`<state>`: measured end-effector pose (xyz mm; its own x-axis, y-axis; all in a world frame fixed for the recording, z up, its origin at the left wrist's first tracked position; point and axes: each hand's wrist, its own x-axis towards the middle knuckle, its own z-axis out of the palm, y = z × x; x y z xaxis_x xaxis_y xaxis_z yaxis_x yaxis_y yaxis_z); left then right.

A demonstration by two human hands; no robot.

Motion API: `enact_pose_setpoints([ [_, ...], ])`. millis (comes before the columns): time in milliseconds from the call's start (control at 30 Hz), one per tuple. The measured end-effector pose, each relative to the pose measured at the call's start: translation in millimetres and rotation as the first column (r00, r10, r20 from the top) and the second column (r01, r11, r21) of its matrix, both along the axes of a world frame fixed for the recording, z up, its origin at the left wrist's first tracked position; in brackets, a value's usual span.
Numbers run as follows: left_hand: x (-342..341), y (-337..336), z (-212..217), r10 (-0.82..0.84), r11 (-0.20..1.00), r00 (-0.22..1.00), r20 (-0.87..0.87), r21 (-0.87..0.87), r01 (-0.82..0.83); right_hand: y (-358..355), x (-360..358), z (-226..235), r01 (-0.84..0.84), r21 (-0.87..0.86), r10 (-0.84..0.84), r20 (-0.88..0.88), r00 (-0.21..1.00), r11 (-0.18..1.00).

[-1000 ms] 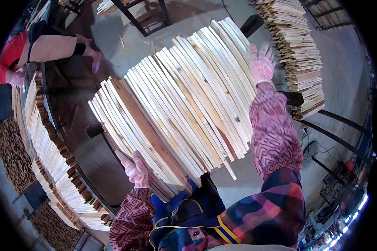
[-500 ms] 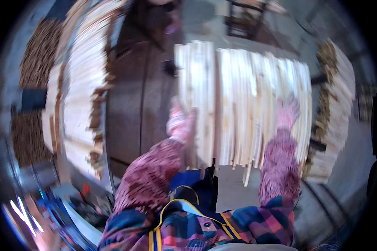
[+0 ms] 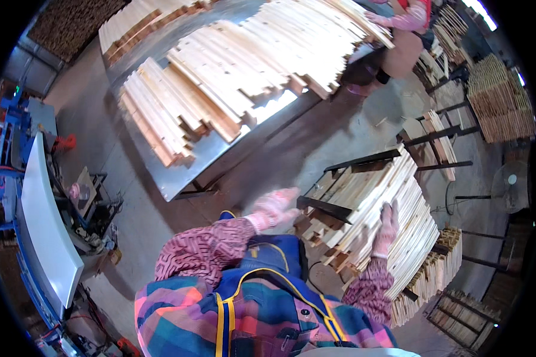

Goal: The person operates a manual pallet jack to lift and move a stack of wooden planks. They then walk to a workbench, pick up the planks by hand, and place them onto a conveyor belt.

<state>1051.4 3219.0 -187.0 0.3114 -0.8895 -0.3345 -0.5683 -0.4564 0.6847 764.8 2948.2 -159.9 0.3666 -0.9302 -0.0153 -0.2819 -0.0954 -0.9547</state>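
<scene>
My left hand (image 3: 274, 208), in a pinkish-white glove, is held with fingers stretched out and nothing in it. It hovers beside the black metal bar (image 3: 324, 208) at the end of a rack; contact cannot be made out. My right hand (image 3: 386, 230), gloved the same way, rests with extended fingers against the pale wooden slats (image 3: 408, 205). These slats stand packed side by side on the rack at my right.
A metal-topped table (image 3: 184, 172) ahead bears long rows of wooden slats (image 3: 232, 56). Another person's gloved hand (image 3: 380, 19) touches its far right end. More slat stacks (image 3: 500, 98) stand at right, near a fan (image 3: 511, 181). A white curved panel (image 3: 44, 220) is at left.
The view has swung left, so the slats under my hands now appear lower right and the table lies ahead. My left hand has come off the slats; my right stays on them.
</scene>
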Motion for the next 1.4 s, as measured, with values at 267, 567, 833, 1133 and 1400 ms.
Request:
enact_pose_setpoints([
  [267,122,256,-57,0.743,0.665,0.659,0.118,-0.017,-0.746,184,364,-48,-0.523,-0.021,0.469,-0.415,0.780,0.852],
  [567,191,266,-111,0.958,0.221,0.239,-0.158,-0.125,-0.967,239,467,-112,-0.507,-0.288,0.049,-0.833,0.551,0.812],
  [833,312,235,-125,0.976,0.071,0.040,0.213,-0.139,-0.988,227,463,-77,-0.606,0.323,0.632,-0.658,0.409,0.727],
  [1133,359,224,-96,0.986,-0.159,-0.153,-0.067,-0.098,-0.982,218,599,-53,-0.927,0.201,0.884,-0.415,0.213,0.317],
  [1400,400,226,-136,0.904,-0.343,-0.242,-0.352,-0.262,-0.902,242,709,-122,-0.648,0.431,0.753,-0.128,0.645,0.628],
])
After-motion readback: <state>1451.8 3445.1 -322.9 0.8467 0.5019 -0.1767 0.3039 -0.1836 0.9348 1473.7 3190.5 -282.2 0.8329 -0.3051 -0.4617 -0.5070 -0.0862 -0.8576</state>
